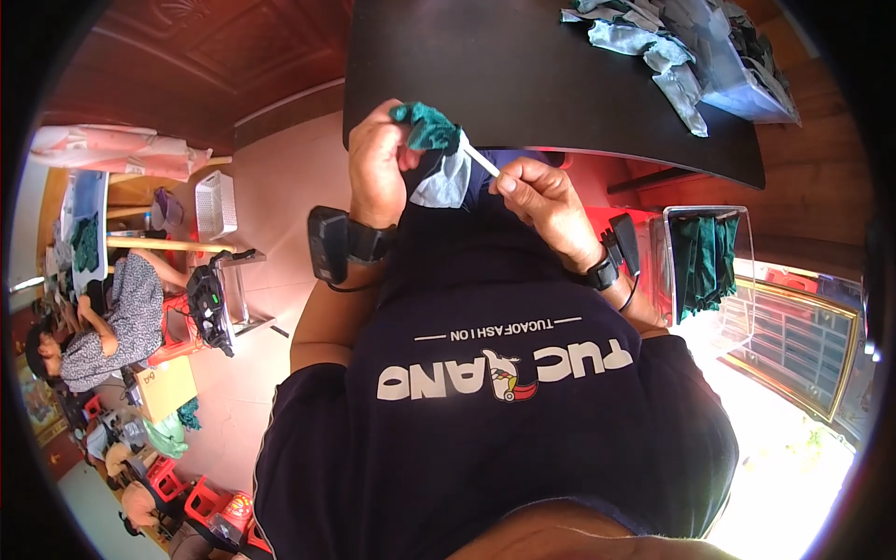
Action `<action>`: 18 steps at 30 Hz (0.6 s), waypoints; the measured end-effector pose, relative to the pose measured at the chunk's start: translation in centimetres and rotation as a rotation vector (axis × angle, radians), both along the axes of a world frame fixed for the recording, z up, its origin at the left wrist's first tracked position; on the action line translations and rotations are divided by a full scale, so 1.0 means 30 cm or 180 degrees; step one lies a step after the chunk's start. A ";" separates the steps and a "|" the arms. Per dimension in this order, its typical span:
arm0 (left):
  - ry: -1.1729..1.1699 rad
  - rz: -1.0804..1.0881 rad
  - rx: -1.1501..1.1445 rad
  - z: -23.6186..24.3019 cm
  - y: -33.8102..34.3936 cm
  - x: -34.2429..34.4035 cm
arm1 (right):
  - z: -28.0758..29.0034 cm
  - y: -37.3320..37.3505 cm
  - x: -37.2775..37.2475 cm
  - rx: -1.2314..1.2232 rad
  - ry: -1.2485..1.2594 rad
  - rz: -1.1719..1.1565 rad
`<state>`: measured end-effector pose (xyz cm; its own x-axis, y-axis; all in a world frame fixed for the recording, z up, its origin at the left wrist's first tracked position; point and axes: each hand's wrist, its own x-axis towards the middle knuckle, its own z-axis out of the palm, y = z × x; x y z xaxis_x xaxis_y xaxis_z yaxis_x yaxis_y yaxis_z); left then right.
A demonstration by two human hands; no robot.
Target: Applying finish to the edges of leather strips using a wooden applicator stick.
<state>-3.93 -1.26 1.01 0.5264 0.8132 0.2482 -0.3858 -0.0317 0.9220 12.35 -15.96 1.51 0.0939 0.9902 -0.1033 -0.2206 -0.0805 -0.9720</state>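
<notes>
The person's left hand (378, 159) grasped a small dark green, soft-looking cloth piece (427, 126) near its upper end, the fingers curled behind and beneath it, while a pale grey-white cloth part (443, 182) hung below the green. The right hand (549, 203) pinched the near end of a thin, straight white stick (481, 161) between thumb and forefinger, with its other fingers folded in. The stick slanted up and leftward to the cloth piece, where its far end met the edge of the green; whether it went inside could not be told. The cloth piece was in front of the person's body, at the near edge of a smooth black tabletop (485, 70). A black strap with a boxy black device (328, 245) was around the left wrist, and a black wristband (605, 273) was around the right. On the far right part of the tabletop, pale grey and dark cloth strips (644, 51) lay loosely beside and in a translucent plastic box (758, 98). To the right of the right forearm, a clear rectangular plastic bin (749, 229) held dark green pleated-looking cloths (705, 266). Off to the left, a white perforated plastic basket (217, 205) stood near a seated co-worker in a dark patterned garment (121, 327), with red plastic stools (207, 501) farther down that side.
</notes>
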 end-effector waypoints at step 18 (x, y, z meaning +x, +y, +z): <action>-0.1178 -0.0889 -0.1458 -0.003 -0.036 0.058 | 0.008 0.019 -0.041 -0.0097 -0.0613 -0.0246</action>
<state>-2.19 -2.33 0.91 0.6795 0.7247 0.1143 -0.6172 0.4804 0.6231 11.11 -15.38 1.75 0.1904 0.9760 -0.1060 -0.0377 -0.1006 -0.9942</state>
